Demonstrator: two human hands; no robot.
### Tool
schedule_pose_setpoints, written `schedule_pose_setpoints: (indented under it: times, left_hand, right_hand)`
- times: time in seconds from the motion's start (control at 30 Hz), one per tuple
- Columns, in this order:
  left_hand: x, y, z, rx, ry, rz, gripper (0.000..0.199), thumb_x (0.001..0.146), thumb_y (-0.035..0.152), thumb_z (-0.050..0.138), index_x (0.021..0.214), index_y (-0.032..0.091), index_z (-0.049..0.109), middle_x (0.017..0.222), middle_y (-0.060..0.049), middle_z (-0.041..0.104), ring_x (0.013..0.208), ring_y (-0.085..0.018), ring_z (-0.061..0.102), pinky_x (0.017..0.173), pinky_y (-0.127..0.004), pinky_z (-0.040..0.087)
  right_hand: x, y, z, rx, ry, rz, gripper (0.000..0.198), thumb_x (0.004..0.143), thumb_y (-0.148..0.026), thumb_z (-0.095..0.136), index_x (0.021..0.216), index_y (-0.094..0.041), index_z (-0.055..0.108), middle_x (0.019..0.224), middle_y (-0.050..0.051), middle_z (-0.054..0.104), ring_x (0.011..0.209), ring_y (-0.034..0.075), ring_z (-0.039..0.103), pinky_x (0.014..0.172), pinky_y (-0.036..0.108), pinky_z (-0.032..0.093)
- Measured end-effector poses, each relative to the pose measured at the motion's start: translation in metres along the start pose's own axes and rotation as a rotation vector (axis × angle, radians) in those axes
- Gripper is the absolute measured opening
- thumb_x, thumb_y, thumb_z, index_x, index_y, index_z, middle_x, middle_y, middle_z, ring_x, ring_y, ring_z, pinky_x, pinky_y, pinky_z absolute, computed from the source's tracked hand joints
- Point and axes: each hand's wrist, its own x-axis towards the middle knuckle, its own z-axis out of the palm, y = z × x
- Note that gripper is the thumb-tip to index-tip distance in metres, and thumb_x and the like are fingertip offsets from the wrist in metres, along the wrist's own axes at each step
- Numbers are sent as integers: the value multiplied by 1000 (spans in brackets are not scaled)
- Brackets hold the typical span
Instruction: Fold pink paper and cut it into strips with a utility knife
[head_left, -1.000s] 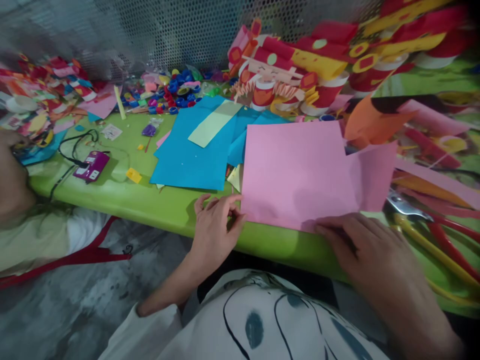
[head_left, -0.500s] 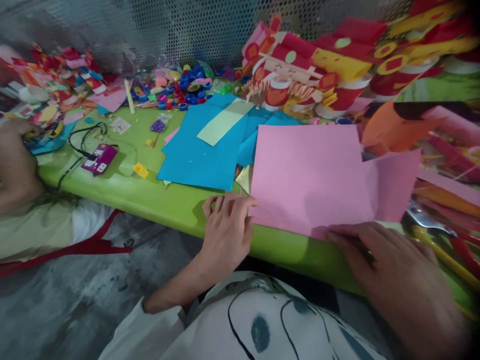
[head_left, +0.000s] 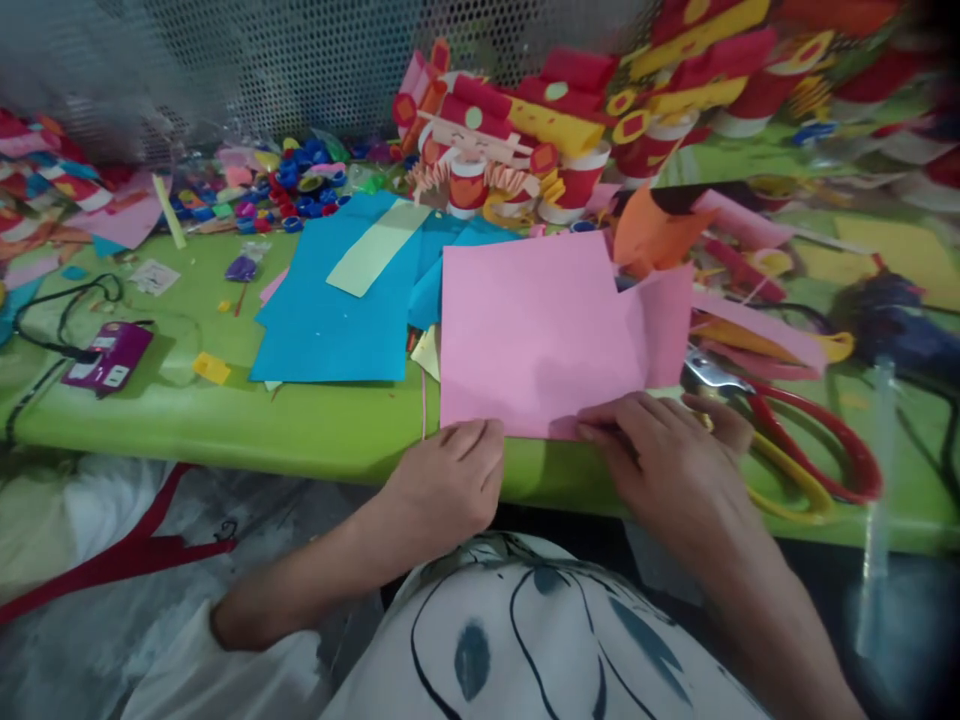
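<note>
A pink paper sheet (head_left: 525, 330) lies near the table's front edge, with a cut-out notch at its upper right. My left hand (head_left: 454, 475) is closed at the sheet's near left corner, fingers curled over the edge. At the near edge further right, my right hand (head_left: 667, 460) pinches the paper between thumb and fingers, its little finger sticking out. Scissors with red and yellow handles (head_left: 817, 440) lie just right of that hand. Blue paper (head_left: 337, 320) with a pale green strip (head_left: 379, 250) on top is to the left of the pink sheet.
Red and yellow paper-and-cup figures (head_left: 480, 140) stand along the back. Small colourful plastic pieces (head_left: 300, 180) are heaped at back left. A purple box with a cable (head_left: 109, 357) sits at left; orange paper (head_left: 652, 230) and scraps lie at right. A red chair edge (head_left: 142, 550) shows below.
The view has swung to the right, showing the whole scissors. My left hand has shifted from beside the sheet's left edge to its near corner. Another person's arm has left view.
</note>
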Motion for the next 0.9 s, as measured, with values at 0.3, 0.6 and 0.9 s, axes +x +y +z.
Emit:
schedule_pose_setpoints:
  times: [0.3,0.6,0.9]
  left_hand:
    - [23,28,-11,-8,-331,-210,72,109,69,49,168,28,48,120,-13,66,100,-28,61,69,-35,60]
    - [36,41,-11,48,-485,-232,94,95,86,55,171,31,42,121,-14,61,105,-31,57,82,-41,62]
    - [44,47,-12,150,-567,-194,110,90,92,54,178,35,20,122,-15,62,103,-32,58,78,-41,62]
  right_hand:
    - [-2,-4,2,-64,49,25,35,111,-47,43,97,-27,69,93,5,72,91,27,63,101,54,40]
    - [-15,-6,5,-149,202,165,35,104,-47,56,129,-25,65,126,14,66,110,31,58,106,56,41]
    - [-24,-7,-5,-176,236,240,43,99,-38,59,140,-22,56,134,18,59,122,36,54,110,63,41]
